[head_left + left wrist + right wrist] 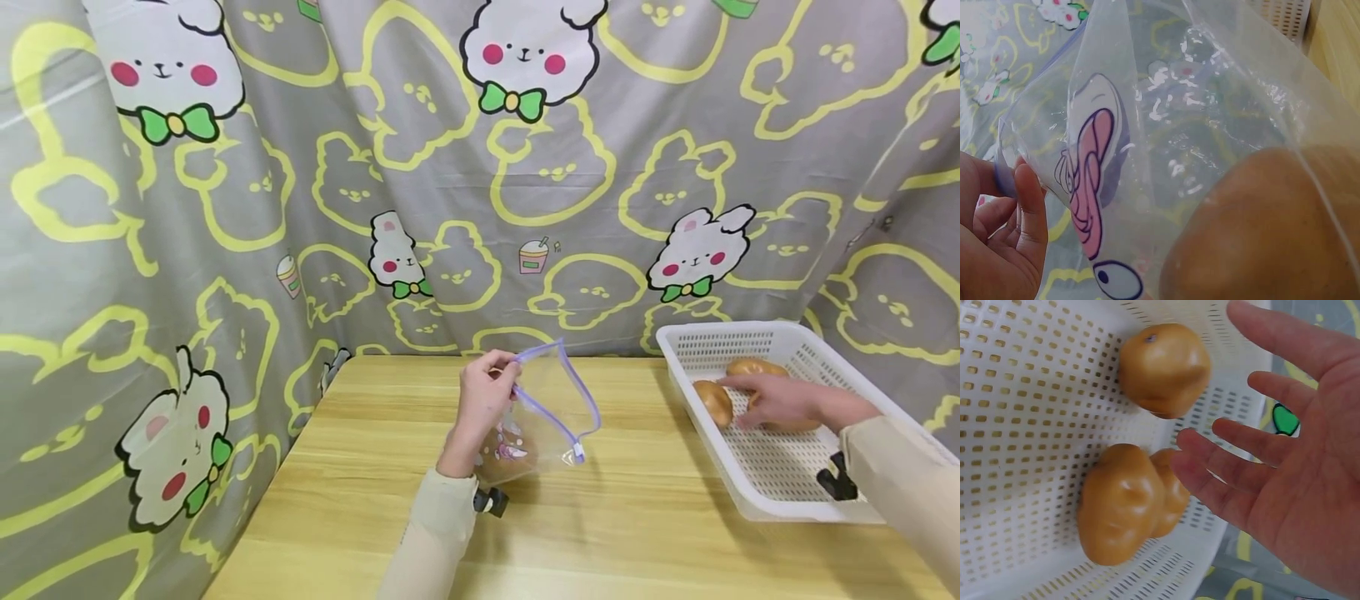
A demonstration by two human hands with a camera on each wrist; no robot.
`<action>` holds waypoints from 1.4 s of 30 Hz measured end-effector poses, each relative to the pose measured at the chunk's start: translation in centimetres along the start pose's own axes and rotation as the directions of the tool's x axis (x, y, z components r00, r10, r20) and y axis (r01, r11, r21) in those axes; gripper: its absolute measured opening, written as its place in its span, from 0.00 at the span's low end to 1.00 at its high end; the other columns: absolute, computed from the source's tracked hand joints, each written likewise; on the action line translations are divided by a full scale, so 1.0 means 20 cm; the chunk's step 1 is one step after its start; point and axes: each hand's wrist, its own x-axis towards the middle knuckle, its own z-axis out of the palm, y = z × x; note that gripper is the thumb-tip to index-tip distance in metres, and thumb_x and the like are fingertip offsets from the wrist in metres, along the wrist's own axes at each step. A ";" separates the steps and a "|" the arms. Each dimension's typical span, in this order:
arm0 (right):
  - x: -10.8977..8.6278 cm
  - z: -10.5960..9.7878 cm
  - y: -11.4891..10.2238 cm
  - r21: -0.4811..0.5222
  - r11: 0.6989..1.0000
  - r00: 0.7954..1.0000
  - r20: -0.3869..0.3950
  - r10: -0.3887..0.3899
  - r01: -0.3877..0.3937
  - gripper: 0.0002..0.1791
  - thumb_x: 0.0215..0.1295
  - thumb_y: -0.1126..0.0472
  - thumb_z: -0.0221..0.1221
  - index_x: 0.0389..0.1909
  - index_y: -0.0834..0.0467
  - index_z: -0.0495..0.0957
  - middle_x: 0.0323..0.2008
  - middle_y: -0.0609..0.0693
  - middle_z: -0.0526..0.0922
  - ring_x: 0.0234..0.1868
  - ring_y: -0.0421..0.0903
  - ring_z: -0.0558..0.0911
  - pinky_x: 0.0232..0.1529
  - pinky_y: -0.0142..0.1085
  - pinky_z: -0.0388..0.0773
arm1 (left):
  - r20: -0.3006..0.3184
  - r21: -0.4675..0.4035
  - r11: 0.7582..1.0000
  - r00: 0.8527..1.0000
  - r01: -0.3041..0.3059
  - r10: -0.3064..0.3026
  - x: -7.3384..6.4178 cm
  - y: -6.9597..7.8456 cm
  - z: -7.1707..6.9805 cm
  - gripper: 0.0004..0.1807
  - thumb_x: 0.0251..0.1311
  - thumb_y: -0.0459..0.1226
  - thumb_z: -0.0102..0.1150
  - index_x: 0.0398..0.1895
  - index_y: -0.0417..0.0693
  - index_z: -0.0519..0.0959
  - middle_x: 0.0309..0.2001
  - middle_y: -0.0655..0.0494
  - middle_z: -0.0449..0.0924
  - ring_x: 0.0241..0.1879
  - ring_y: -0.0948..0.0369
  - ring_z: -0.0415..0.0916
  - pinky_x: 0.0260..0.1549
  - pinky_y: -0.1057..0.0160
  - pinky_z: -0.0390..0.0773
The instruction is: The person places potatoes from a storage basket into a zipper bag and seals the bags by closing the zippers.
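Note:
My left hand [480,404] pinches the purple-edged mouth of a clear zip bag [555,417] between thumb and fingers. The bag's mouth gapes toward the right, with a white slider at its lower corner. Through the film, printed with a pink and white cartoon, a brown potato [1266,231] shows in the bag. My right hand [787,402] reaches into a white basket [716,462], its fingers spread over the potatoes. One potato [1165,370] lies apart; another potato [1119,503] leans against a third potato [1171,492]. Nothing is in the right hand's grasp.
The basket stands at the right of the wooden table [360,500], its rim raised around the potatoes. A grey curtain [450,183] with yellow cartoon outlines hangs behind the table and along its left side. Black camera mounts sit at both wrists.

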 end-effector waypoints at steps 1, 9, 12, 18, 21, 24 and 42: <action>0.02 0.00 0.01 0.000 1.000 1.000 -0.002 0.000 0.000 0.43 0.54 0.53 0.67 0.63 0.74 0.61 0.51 0.74 0.72 0.41 0.56 0.79 0.40 0.43 0.78 | -0.001 -0.003 1.000 1.000 0.003 -0.003 0.00 -0.01 0.00 0.05 0.60 0.29 0.57 0.35 0.35 0.82 0.27 0.41 0.79 0.16 0.64 0.72 0.12 0.71 0.75; 0.10 0.07 0.08 -0.042 0.999 0.997 -0.075 -0.004 0.001 0.41 0.53 0.49 0.67 0.60 0.73 0.66 0.55 0.72 0.71 0.54 0.69 0.71 0.49 0.57 0.72 | -0.004 -0.012 1.000 1.000 -0.010 0.010 0.00 -0.02 0.00 0.05 0.60 0.31 0.58 0.34 0.38 0.82 0.26 0.44 0.79 0.16 0.63 0.73 0.13 0.67 0.78; 0.11 0.10 0.11 -0.018 1.000 0.997 -0.080 0.020 -0.021 0.41 0.53 0.49 0.67 0.59 0.72 0.66 0.54 0.71 0.71 0.54 0.67 0.71 0.49 0.56 0.71 | -0.002 0.004 1.000 1.000 -0.012 0.012 0.00 -0.02 0.00 0.05 0.60 0.31 0.58 0.34 0.39 0.82 0.24 0.49 0.79 0.15 0.63 0.73 0.13 0.66 0.78; 0.12 0.15 0.15 0.017 0.999 0.992 -0.116 0.043 -0.041 0.39 0.55 0.49 0.66 0.59 0.72 0.67 0.53 0.71 0.73 0.52 0.64 0.74 0.48 0.53 0.71 | 0.003 0.013 1.000 1.000 -0.001 0.001 -0.01 -0.01 0.01 0.05 0.60 0.31 0.58 0.33 0.39 0.82 0.24 0.47 0.79 0.15 0.64 0.73 0.13 0.67 0.77; 0.14 0.16 0.16 -0.021 0.999 0.988 -0.149 0.042 -0.045 0.36 0.59 0.48 0.63 0.58 0.71 0.68 0.51 0.71 0.74 0.50 0.66 0.74 0.46 0.56 0.73 | 0.002 0.007 1.000 1.000 0.008 -0.008 -0.01 -0.01 0.01 0.05 0.60 0.31 0.58 0.34 0.39 0.83 0.25 0.45 0.79 0.16 0.63 0.73 0.13 0.67 0.77; 0.16 0.17 0.16 -0.007 0.999 0.985 -0.166 0.043 -0.045 0.33 0.62 0.50 0.61 0.58 0.72 0.67 0.49 0.73 0.73 0.49 0.69 0.74 0.44 0.57 0.73 | 0.000 0.005 1.000 1.000 0.011 -0.011 0.00 -0.01 0.01 0.05 0.60 0.31 0.58 0.35 0.38 0.83 0.26 0.45 0.79 0.16 0.61 0.74 0.13 0.69 0.77; 0.25 0.23 0.20 0.158 0.986 0.966 -0.245 0.086 -0.048 0.30 0.55 0.61 0.66 0.53 0.72 0.65 0.47 0.72 0.73 0.43 0.61 0.75 0.34 0.40 0.74 | 0.009 0.015 1.000 1.000 -0.020 0.020 -0.06 0.17 -0.03 0.06 0.60 0.25 0.55 0.35 0.28 0.80 0.28 0.34 0.78 0.19 0.47 0.76 0.13 0.70 0.75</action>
